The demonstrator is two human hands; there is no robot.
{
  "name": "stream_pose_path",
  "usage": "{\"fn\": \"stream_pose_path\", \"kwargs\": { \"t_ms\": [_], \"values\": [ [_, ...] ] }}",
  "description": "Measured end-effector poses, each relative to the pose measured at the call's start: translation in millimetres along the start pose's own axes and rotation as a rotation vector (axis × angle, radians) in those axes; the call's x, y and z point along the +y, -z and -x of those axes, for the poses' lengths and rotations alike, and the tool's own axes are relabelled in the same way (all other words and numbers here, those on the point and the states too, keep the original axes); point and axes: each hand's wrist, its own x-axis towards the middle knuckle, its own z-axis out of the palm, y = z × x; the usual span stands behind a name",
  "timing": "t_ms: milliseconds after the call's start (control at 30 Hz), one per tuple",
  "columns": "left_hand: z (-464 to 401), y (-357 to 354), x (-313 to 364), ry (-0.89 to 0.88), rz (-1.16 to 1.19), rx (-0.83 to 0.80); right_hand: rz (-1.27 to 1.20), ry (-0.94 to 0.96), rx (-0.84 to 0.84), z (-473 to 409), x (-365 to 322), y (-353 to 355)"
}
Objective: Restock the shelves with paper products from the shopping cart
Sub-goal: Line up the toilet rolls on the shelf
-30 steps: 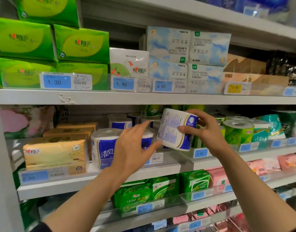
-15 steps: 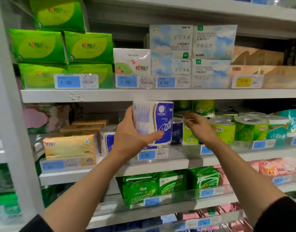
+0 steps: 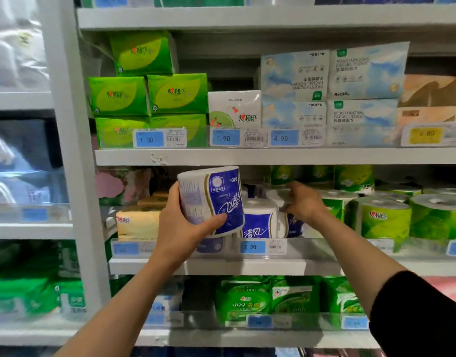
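My left hand point(image 3: 181, 222) grips a blue-and-white wrapped toilet roll point(image 3: 211, 197), tilted, in front of the middle shelf point(image 3: 221, 266). Behind it on that shelf stand more blue-and-white rolls point(image 3: 259, 220). My right hand point(image 3: 301, 202) reaches in among them and holds one roll point(image 3: 286, 222) at the right of the group. The shopping cart is out of view.
Green-wrapped rolls point(image 3: 384, 217) fill the shelf to the right, a yellow tissue pack point(image 3: 136, 222) lies to the left. The shelf above point(image 3: 247, 155) carries green, white and blue tissue packs with price tags. Green packs point(image 3: 247, 300) sit on the shelf below. A white upright point(image 3: 74, 176) stands at left.
The roll passed from my right hand to my left, which now holds it alone. My right hand went in to the rolls on the shelf. The view shifted right.
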Motion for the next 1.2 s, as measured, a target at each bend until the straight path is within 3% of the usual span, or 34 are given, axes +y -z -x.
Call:
{"fn": "stream_pose_path", "kwargs": {
  "t_ms": [667, 767, 900, 1067, 1200],
  "values": [
    [4, 30, -10, 0.063, -0.062, 0.113, -0.494, 0.112, -0.199, -36, -45, -15],
    [3, 31, -13, 0.068, -0.082, 0.095, -0.685, 0.076, -0.304, -36, -55, -22],
    [1, 35, -21, 0.087, -0.095, 0.091, -0.708, 0.087, -0.420, -39, -59, -24],
    [2, 34, -24, 0.086, -0.071, 0.087, -0.937, -0.036, -0.589, -40, -44, -23],
    [2, 28, -17, 0.069, -0.034, 0.074, -0.972, -0.052, -0.486, -29, -37, -19]
  ]
}}
